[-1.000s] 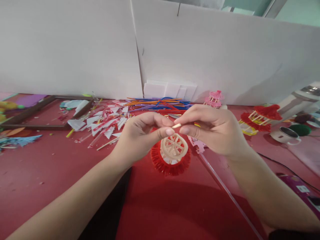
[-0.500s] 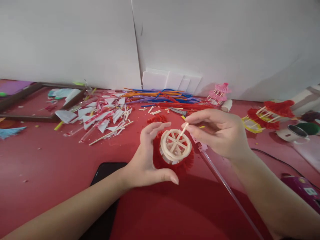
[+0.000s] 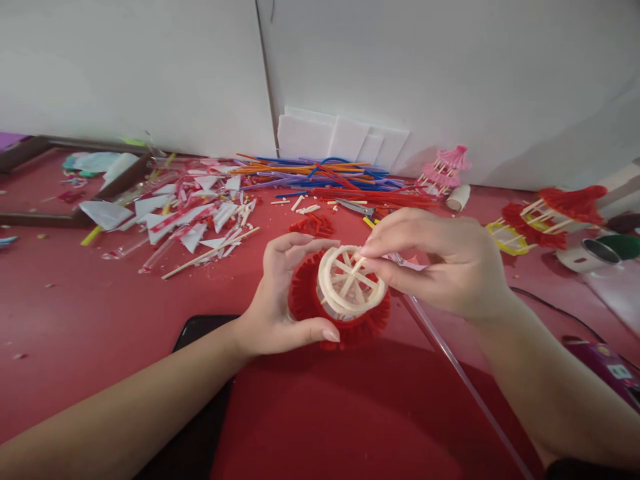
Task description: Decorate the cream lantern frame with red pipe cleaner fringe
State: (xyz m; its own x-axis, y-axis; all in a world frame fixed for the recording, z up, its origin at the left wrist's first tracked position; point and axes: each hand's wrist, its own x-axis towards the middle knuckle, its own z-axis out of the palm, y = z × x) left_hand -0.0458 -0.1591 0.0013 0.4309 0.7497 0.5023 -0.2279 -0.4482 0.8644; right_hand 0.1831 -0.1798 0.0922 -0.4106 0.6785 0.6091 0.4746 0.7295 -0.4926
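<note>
A small round craft piece [image 3: 327, 303] has a pale ring with crossed sticks like wheel spokes on top and a red pipe-cleaner fringe around its lower part. Curled about its left side is my left hand [image 3: 280, 300], fingers behind and thumb against the front of the fringe. My right hand [image 3: 430, 260] pinches a short pale wooden stick [image 3: 356, 265] between thumb and forefinger. The stick's lower end reaches the middle of the spokes. A pink piece with a clear tube [image 3: 450, 357] lies partly hidden under the right hand.
Behind lie scissors [image 3: 353, 207], a pile of coloured pipe cleaners [image 3: 320, 175] and plastic scraps [image 3: 195, 213]. Finished red [image 3: 573, 207] and pink [image 3: 447, 167] tiered pieces stand at the right, near a white mug [image 3: 590, 257]. A black phone [image 3: 200, 400] lies under the left forearm.
My left hand has closed in around the fringe, which tilts slightly. The right hand has brought the stick down and left, onto the spokes. The camera view has shifted a little.
</note>
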